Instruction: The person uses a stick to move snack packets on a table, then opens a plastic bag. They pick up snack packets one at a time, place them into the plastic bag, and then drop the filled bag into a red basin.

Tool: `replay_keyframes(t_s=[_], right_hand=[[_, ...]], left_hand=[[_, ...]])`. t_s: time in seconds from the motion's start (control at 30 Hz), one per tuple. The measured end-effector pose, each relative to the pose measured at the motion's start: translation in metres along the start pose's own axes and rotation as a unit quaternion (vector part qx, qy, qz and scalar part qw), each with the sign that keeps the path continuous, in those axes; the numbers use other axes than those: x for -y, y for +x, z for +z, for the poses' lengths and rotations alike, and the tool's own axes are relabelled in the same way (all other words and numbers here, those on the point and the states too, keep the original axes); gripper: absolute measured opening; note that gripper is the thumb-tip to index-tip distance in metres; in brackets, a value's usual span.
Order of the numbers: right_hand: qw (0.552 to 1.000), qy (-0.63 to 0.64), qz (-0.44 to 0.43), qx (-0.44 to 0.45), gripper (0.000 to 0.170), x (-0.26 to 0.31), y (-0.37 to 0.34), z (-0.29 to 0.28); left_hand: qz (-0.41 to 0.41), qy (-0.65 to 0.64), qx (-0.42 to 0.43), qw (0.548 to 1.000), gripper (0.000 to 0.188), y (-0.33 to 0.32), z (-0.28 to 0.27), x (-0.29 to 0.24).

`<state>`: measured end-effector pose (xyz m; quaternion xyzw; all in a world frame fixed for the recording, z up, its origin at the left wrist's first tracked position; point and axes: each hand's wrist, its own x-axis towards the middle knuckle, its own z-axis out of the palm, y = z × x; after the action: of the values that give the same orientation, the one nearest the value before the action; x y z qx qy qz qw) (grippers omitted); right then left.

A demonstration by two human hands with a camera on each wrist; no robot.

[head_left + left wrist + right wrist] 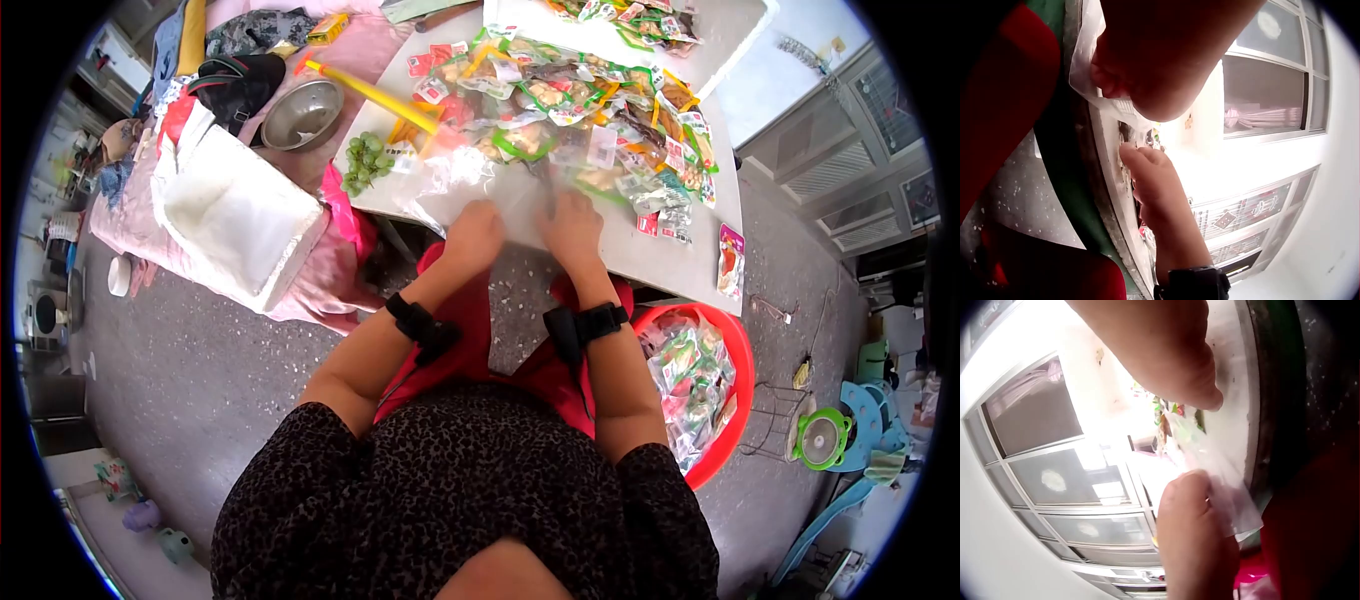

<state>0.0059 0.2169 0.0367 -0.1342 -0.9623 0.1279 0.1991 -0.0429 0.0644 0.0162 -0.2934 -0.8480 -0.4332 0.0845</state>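
At the table's near edge, my left hand grips a clear plastic bag between thumb and curled fingers. The bag spreads forward over the tabletop in the head view. A short way to the right, my right hand is low over the table with its fingers bent down, blurred in the head view. Something dark shows by its fingertips in the left wrist view; I cannot tell whether they hold it. Beyond both hands lies a broad heap of sealed food packets with green, orange and red printing.
Green grapes and a yellow-handled tool lie at the left of the table. A single red packet sits near its right edge. Beside my right leg, a red tub holds packets. Left stand a foam box and a metal bowl.
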Motion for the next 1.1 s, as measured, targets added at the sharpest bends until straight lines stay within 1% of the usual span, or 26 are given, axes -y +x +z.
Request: replay_keyframes(t_s=[0.07, 0.17, 0.3, 0.37, 0.47, 0.57, 0.6, 0.7, 0.8, 0.9, 1.0, 1.1], right_hand=[[0.999, -0.024, 0.000, 0.033, 0.026, -0.003, -0.001, 0.002], [0.998, 0.009, 0.026, 0.054, 0.019, -0.018, -0.004, 0.006], [0.993, 0.108, 0.047, -0.011, 0.013, -0.046, -0.021, -0.015], [0.979, 0.180, 0.075, -0.057, 0.012, -0.053, -0.031, -0.031], [0.960, 0.235, 0.092, -0.123, 0.012, -0.061, -0.049, -0.047], [0.957, 0.212, 0.028, -0.198, 0.013, -0.059, -0.061, -0.056], [0.960, 0.198, 0.002, -0.196, 0.013, -0.054, -0.065, -0.061], [0.968, 0.136, -0.112, -0.177, 0.015, -0.042, -0.070, -0.075], [0.975, 0.103, -0.143, -0.136, 0.020, -0.042, -0.073, -0.076], [0.975, 0.088, -0.172, -0.111, 0.022, -0.043, -0.074, -0.075], [0.972, 0.074, -0.200, -0.094, 0.022, -0.046, -0.075, -0.069], [0.970, 0.066, -0.213, -0.098, 0.020, -0.045, -0.078, -0.068]], left_hand=[[-0.006, 0.001, 0.007, 1.000, 0.007, 0.001, 0.000, -0.003], [-0.004, -0.004, 0.018, 1.000, 0.009, 0.002, 0.004, -0.005], [0.020, -0.025, 0.031, 0.999, 0.010, 0.002, 0.007, -0.006], [0.002, -0.026, 0.036, 0.999, 0.010, 0.003, 0.009, -0.008], [-0.016, -0.026, 0.034, 0.999, 0.010, 0.004, 0.011, -0.010], [-0.017, -0.036, 0.034, 0.999, 0.010, 0.006, 0.014, -0.007], [-0.013, -0.041, 0.034, 0.999, 0.011, 0.008, 0.014, -0.007], [-0.048, -0.053, 0.046, 0.996, 0.012, 0.013, 0.015, -0.008], [-0.078, -0.082, 0.035, 0.993, 0.013, 0.017, 0.013, -0.011], [-0.106, -0.099, 0.067, 0.987, 0.014, 0.018, 0.012, -0.012], [-0.076, -0.064, 0.062, 0.993, 0.015, 0.018, 0.014, -0.012], [-0.008, -0.017, 0.052, 0.998, 0.016, 0.015, 0.013, -0.013]])
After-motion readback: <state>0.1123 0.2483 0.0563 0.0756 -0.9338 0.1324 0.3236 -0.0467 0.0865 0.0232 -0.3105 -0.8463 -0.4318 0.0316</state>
